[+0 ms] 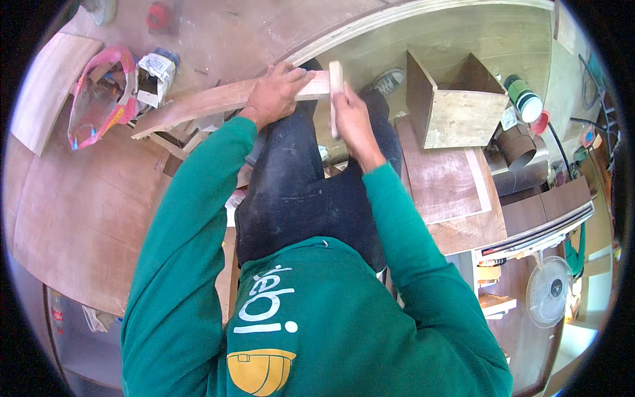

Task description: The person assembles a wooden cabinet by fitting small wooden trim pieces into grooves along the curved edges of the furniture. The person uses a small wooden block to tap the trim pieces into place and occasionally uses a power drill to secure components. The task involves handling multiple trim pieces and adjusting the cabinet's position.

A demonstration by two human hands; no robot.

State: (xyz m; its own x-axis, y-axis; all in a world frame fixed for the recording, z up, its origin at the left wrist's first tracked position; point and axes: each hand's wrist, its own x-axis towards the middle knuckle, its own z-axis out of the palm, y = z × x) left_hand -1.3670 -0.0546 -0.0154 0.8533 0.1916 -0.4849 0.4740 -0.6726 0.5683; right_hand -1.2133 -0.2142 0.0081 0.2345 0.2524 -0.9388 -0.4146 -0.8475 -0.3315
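Note:
A long pale wooden board [205, 102] lies across my lap and reaches out to the left, looking bowed in this view. My left hand [279, 90] is closed over it near its right end, pressing it against my thigh. In my right hand [354, 119] is a narrow wooden block [336, 79], gripped upright with the fingers wrapped round its lower part. The block stands across the board's right end and appears to touch it. The underside of the block and the fingertips behind it are hidden.
A torn pink-rimmed bag [79, 99] and a white container [157, 71] stand at the far left. To the right are an open wooden box [463, 119], a flat wooden panel [443, 175], a green-and-white can [527, 104], a brown cylinder [516, 148] and a fan [549, 292].

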